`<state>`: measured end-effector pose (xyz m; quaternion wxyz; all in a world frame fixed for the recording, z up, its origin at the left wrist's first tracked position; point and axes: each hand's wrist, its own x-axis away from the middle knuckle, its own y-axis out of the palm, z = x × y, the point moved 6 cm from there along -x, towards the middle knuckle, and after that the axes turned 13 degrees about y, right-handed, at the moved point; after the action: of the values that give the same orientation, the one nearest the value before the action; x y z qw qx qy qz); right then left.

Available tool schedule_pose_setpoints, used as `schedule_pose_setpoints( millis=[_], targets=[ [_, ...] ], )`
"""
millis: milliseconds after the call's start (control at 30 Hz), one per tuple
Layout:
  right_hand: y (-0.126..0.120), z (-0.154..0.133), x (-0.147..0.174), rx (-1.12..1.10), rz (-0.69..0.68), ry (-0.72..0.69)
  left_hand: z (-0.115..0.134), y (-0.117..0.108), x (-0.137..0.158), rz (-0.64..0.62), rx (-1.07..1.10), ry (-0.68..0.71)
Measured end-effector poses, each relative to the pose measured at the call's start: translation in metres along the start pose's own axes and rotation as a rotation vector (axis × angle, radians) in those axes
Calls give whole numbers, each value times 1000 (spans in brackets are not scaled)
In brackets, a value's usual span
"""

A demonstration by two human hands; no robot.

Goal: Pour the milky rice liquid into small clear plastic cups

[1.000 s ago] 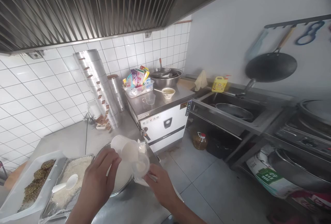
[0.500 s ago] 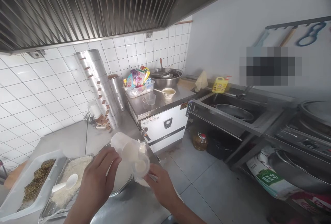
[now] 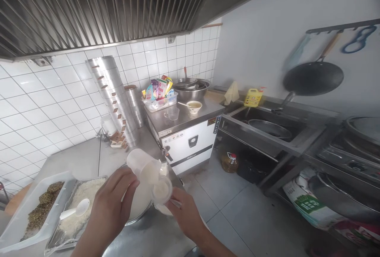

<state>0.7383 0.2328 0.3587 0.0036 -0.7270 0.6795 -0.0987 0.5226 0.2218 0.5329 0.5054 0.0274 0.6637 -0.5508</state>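
My left hand (image 3: 115,197) is closed around a translucent plastic jug (image 3: 139,162), which lies tilted with its mouth toward the right. Whitish contents show inside, near the mouth. A small clear plastic cup (image 3: 162,190), with something whitish in it, meets the jug's mouth. My right hand (image 3: 185,211) grips that cup from its lower right side. Beneath both vessels is a round steel basin (image 3: 135,221) holding white material, partly covered by my left hand and the jug. Whether the contents are powder or liquid I cannot tell.
Left on the steel counter (image 3: 142,239) are a tub (image 3: 69,181) of dark seedy filling and a white-filled tray (image 3: 95,178) with a white spoon (image 3: 82,207). Stacked metal cylinders (image 3: 111,90) stand behind. A white cabinet (image 3: 190,146) and a sink (image 3: 237,124) lie beyond.
Hardly anything has moved. The jug and cup stay together over the basin, with both hands in nearly the same places.
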Motion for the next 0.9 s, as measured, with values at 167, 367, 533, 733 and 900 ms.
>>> schedule_pose_setpoints(
  millis=[167,367,533,733,900],
  targets=[
    [0,-5,2,4,8,-14,1,-2,-1,3,-2,27],
    [0,-3,0,-5,1,-19,0,-1,-1,5,-7,32],
    [0,-2,-1,-8,-4,-17,3,-4,-4,10,-38,73],
    [0,-5,0,0,3,-11,3,-5,-1,6,-53,67],
    [0,-7,0,0,12,-8,7,-5,-2,2,-52,107]
  ],
)
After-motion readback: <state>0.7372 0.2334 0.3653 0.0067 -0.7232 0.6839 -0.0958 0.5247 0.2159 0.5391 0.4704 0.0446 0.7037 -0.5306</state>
